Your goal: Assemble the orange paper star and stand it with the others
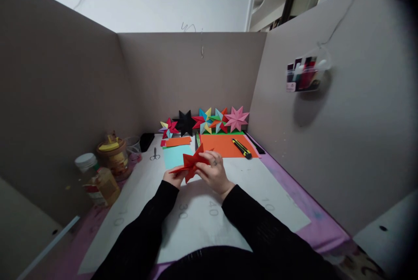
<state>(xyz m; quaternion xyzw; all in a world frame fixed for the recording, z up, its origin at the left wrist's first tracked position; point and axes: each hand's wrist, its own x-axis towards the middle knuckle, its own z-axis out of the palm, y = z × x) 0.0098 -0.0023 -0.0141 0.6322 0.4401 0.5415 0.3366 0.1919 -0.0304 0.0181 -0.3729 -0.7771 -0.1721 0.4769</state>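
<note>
A folded red-orange paper star (190,163) is held between both my hands above the white mat (261,184). My left hand (174,177) pinches its lower left point from below. My right hand (214,171), with a ring on one finger, grips the star's right side with fingers curled over it. Both arms wear black sleeves. Under the star lies a light blue paper sheet (173,154).
Several finished paper stars (205,120) lean on the back wall. An orange sheet (225,145) with a yellow-black utility knife (242,148) lies behind my hands. Small scissors (154,154), jars and a bottle (101,184) stand left. Cardboard walls enclose the desk; a marker holder (303,75) hangs right.
</note>
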